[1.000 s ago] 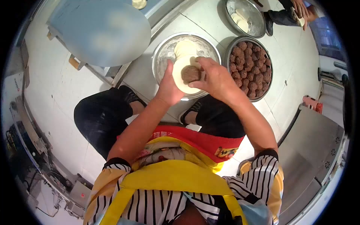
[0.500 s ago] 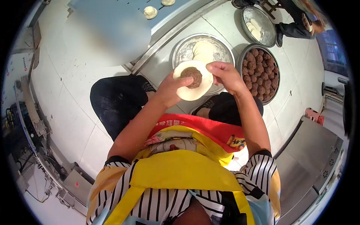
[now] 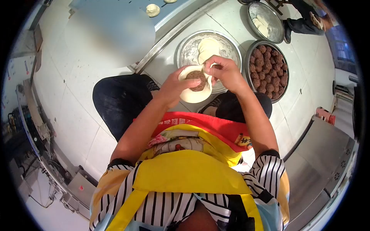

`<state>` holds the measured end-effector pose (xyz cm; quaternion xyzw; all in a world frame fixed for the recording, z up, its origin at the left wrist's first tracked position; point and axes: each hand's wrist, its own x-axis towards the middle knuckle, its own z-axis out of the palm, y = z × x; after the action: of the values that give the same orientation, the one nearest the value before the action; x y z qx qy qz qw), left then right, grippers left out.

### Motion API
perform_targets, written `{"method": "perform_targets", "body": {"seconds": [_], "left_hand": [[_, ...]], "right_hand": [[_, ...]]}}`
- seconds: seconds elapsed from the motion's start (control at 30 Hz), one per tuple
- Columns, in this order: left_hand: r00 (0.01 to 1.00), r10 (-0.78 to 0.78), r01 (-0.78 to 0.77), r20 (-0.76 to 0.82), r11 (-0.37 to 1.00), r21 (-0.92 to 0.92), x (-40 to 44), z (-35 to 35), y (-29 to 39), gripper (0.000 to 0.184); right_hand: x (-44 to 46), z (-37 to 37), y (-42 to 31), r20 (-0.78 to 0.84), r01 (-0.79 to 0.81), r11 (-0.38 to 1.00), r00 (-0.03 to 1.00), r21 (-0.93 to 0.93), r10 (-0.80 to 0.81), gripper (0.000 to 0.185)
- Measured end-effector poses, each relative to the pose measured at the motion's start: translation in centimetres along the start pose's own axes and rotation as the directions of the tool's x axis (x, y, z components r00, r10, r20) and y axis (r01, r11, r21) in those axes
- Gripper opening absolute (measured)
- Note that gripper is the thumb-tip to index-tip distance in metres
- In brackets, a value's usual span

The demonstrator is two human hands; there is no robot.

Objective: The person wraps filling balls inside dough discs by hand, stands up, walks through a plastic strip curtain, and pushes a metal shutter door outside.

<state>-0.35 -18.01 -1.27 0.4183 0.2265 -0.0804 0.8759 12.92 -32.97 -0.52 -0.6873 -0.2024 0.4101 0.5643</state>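
Observation:
A round dough wrapper [image 3: 191, 97] lies across my left hand [image 3: 172, 86], whose thumb presses on the ball of brown filling [image 3: 197, 81] at its centre. My right hand [image 3: 225, 73] pinches the wrapper's far right edge between thumb and fingers, and that side is lifted and gathered into a fold. Just beyond my hands, a metal basin [image 3: 185, 54] dusted with flour holds a pile of flat dough wrappers [image 3: 209, 47]. To the right stands a round tray [image 3: 249, 77] full of brown filling balls [image 3: 268, 69].
Another metal basin [image 3: 274, 27] with dough wrappers sits farther back, near a person's dark trouser leg [image 3: 306, 26]. On a blue surface [image 3: 135, 7] at the upper left lies a filled bun [image 3: 153, 10]. A steel cabinet [image 3: 320, 154] stands at the right.
My right hand has moved left and a little up, folding the wrapper's right edge inward from flat. My left thumb stays on the filling.

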Motion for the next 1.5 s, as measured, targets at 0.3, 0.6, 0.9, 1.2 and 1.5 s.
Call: {"method": "perform_targets", "body": {"seconds": [0.3,0.6,0.9,1.2,1.5], "left_hand": [[0.978,0.188,-0.165,-0.091,0.964,0.210,0.4,-0.3,-1.3,0.052],[0.992,0.128,-0.120,-0.012,0.954,0.274,0.0,-0.3,-0.3,0.049],[0.960,0.276,-0.258,0.055,0.783,0.566,-0.8,-0.2,0.3,0.039],[0.968,0.231,-0.129,-0.102,0.799,0.587,-0.5,0.4,0.8,0.044],[0.946,0.315,-0.251,0.080,0.551,0.796,-0.9,-0.5,0.1,0.043]], "right_hand": [[-0.4,0.5,-0.8,-0.048,0.033,0.999,0.998,0.016,-0.033,0.009],[-1.0,0.3,0.0,-0.003,0.087,0.996,0.996,0.038,-0.087,0.011],[-1.8,0.8,-0.6,0.050,0.208,0.972,0.978,-0.110,-0.203,0.010],[-2.8,1.6,-1.3,-0.082,0.250,0.927,0.956,-0.281,-0.283,0.010],[-3.1,2.3,-0.1,0.001,0.352,0.917,0.934,-0.187,-0.358,0.011]]}}
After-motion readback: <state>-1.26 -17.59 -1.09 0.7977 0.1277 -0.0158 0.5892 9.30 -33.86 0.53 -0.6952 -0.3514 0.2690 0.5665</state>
